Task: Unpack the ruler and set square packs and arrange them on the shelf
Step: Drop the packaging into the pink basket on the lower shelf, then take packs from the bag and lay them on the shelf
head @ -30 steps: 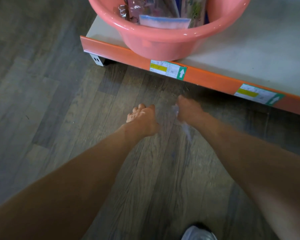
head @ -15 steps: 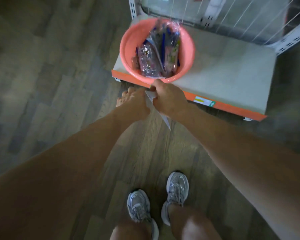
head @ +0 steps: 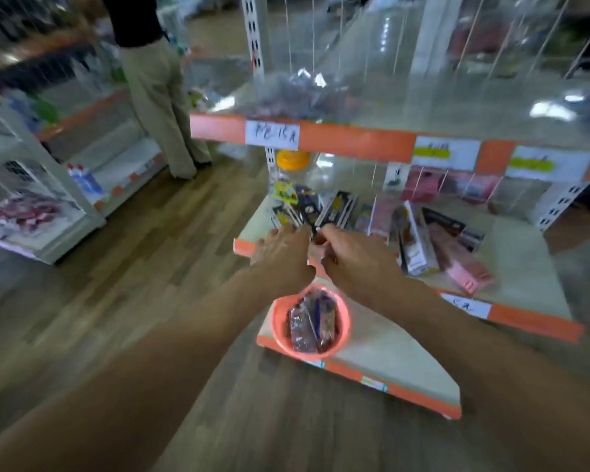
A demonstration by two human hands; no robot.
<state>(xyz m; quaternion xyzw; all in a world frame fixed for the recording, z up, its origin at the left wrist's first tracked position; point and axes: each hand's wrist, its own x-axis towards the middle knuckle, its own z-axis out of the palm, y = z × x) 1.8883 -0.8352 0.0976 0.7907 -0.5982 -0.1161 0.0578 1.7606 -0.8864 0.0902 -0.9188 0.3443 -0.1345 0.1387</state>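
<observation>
– Orange-fronted middle shelf: state what lies at its front-left corner.
– Black packs, leaning in a loose row at that corner. Both hands are over them.
– Left hand?
– Palm down, fingers stretched forward and slightly apart, tips at the near ends of the black packs, not curled round any of them.
– Right hand?
– Just beside the left, knuckles up, fingers curled under. Blur hides what, if anything, they pinch; I cannot tell.
– The basin?
– Pink basin on the bottom shelf, at its front-left corner, below both wrists. Wrapped packs stand upright inside it, touching one another.
– Other items on the middle shelf?
– White box, tilted, near the centre; pink packs lying flat just to its right, towards the front edge.
– Anyone else?
– One person standing in the aisle, well apart, beyond the shelf's left end.
</observation>
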